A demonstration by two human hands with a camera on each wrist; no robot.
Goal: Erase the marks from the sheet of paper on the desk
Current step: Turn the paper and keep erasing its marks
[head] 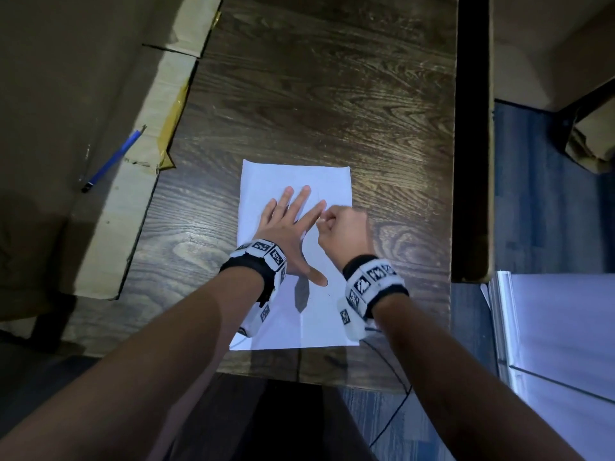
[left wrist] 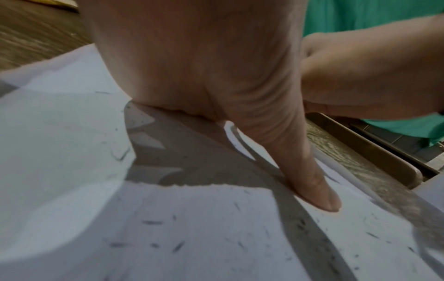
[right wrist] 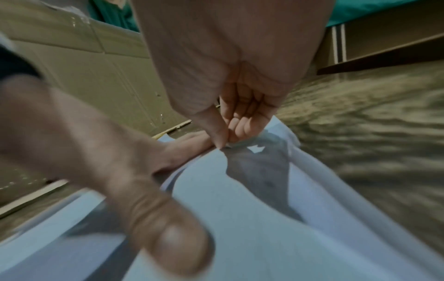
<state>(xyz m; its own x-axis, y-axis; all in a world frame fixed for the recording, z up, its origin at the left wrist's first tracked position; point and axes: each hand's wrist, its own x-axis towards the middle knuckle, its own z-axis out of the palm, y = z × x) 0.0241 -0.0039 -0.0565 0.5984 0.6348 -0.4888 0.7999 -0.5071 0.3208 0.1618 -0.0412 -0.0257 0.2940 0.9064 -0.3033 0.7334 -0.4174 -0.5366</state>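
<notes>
A white sheet of paper [head: 266, 181] lies on the dark wooden desk [head: 316, 94]. My left hand [head: 289, 221] presses flat on it with fingers spread; its thumb [left wrist: 312, 180] lies on the sheet. Dark eraser crumbs [left wrist: 177, 246] and faint pencil strokes dot the paper [left wrist: 192, 228] near the wrist. My right hand [head: 332, 224] is curled beside the left index finger, near the sheet's right edge. Its thumb and fingertips [right wrist: 224, 142] pinch a small white eraser [head: 322, 221] against the paper [right wrist: 240, 218]; the eraser is mostly hidden.
A blue pen [head: 111, 161] lies on a cardboard box [head: 66, 128] left of the desk. White sheets [head: 559, 327] sit lower right, beyond the desk's right edge. A black cable [head: 396, 394] hangs off the near edge. Bare desk stretches behind the paper.
</notes>
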